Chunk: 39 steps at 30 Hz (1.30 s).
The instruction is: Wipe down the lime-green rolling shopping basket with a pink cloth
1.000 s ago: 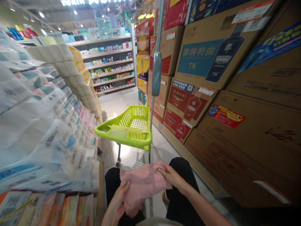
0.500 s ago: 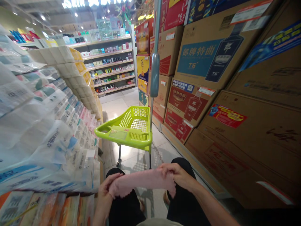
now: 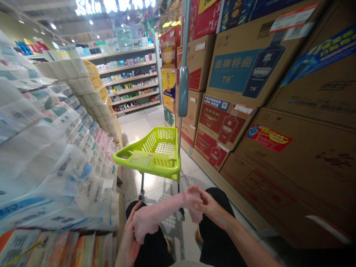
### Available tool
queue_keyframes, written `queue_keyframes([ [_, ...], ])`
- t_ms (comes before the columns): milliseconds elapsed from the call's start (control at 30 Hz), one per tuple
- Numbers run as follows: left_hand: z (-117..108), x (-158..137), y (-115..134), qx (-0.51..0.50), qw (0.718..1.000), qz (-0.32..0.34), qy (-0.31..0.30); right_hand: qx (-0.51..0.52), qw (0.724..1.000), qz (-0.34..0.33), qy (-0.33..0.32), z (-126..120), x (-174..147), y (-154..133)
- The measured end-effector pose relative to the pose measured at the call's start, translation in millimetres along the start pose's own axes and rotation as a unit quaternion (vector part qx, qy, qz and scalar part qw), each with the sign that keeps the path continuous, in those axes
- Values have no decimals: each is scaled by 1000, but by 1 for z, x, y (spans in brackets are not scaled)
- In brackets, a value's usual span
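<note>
A pink cloth point(image 3: 160, 214) with ruffled edges stretches between my two hands, above my dark-trousered knees. My left hand point(image 3: 130, 230) holds its left end, the fingers behind the hanging fold and partly hidden. At the other end, my right hand point(image 3: 207, 205) pinches the bunched cloth between thumb and fingers. The cloth slopes up toward the right and hangs loose at both ends. Just ahead of my knees stands a lime-green shopping cart point(image 3: 147, 168) with a perforated basket; no goods show in it.
Wrapped tissue packs point(image 3: 72, 163) are piled along the left. Stacked cardboard cartons point(image 3: 233, 70) line the right side. A grey pole point(image 3: 183, 89) rises beside the cart. Farther back, shelves point(image 3: 133, 78) hold small goods. Orange packets point(image 3: 80, 248) lie at the lower left.
My right hand has risen slightly and bunched its end of the cloth. My left hand has dropped a little and turned, so the cloth now slants. The view has shifted slightly.
</note>
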<state>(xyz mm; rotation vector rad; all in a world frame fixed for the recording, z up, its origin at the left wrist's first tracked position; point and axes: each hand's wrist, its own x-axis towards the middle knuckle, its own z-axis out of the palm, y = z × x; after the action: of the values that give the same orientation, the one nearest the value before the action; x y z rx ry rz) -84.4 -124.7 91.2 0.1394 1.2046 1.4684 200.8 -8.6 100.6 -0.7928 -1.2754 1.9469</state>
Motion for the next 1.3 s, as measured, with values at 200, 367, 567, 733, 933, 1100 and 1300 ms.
queue_keyframes([
  [200, -5, 17, -37, -146, 969, -157, -123, 48, 985, 116, 118, 19, 13, 81],
  [367, 6, 12, -55, -53, 996, -45, -60, -101, 978, 16, 182, 3, 29, 91],
  [567, 28, 3, -48, -41, 993, -16, -110, -251, 938, -6, 239, -2, 38, 92],
  [733, 21, -1, -54, -33, 990, -26, -132, -203, 947, -23, 246, 14, 30, 82],
  [933, -3, 4, -75, 65, 982, -87, -153, -47, 993, 88, 57, 26, 17, 55],
  [1100, -1, 7, -72, 19, 995, -90, -25, -136, 982, -12, 129, 11, 15, 49],
  [1300, 14, 0, -74, -40, 990, -134, -21, -404, 877, -70, 250, 26, 12, 56],
])
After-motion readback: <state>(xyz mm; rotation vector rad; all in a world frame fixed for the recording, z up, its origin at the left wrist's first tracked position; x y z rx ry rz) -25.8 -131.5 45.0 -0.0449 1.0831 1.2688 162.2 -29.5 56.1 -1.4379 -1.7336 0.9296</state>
